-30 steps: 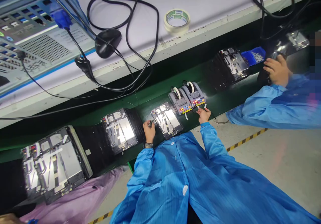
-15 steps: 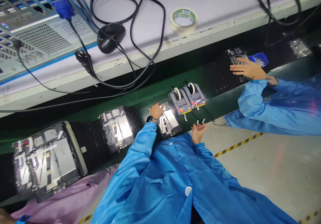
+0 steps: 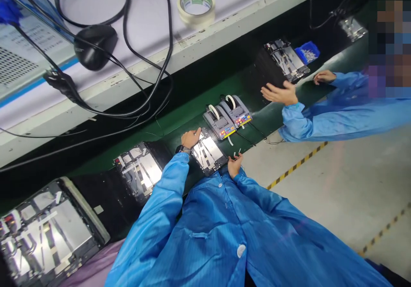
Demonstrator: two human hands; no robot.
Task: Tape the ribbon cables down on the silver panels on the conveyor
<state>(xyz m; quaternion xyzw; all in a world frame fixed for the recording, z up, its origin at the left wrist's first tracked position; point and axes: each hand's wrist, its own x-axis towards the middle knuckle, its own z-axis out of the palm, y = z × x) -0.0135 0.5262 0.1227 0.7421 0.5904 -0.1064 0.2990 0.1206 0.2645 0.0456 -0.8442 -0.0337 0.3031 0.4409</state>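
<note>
A white surface (image 3: 244, 2) is stretching along the far side of a green conveyor belt (image 3: 189, 115), and your blue coat (image 3: 205, 218) is filling the bottom of the view. On your right, a co-worker's blue sleeve (image 3: 321, 124) is reaching across the belt, with that person's two open hands well apart. Five device panels are lying along the belt: the nearest is being cut off by the frame edge, and the farthest (image 3: 351, 28) is too small to make out. Two tape dispensers (image 3: 226, 118) are standing side by side, just beyond the middle panel (image 3: 207, 152). One masking tape roll (image 3: 195, 6) and one computer mouse (image 3: 94, 47) are sitting on the surface. Your left hand (image 3: 191, 138) is resting open on the panel's corner, apart from your right hand (image 3: 235, 165), which is curling loosely at the panel's lower corner. You cannot tell whether it is pinching anything. Two small white tape strips (image 3: 236, 153) are lying just beside it.
</note>
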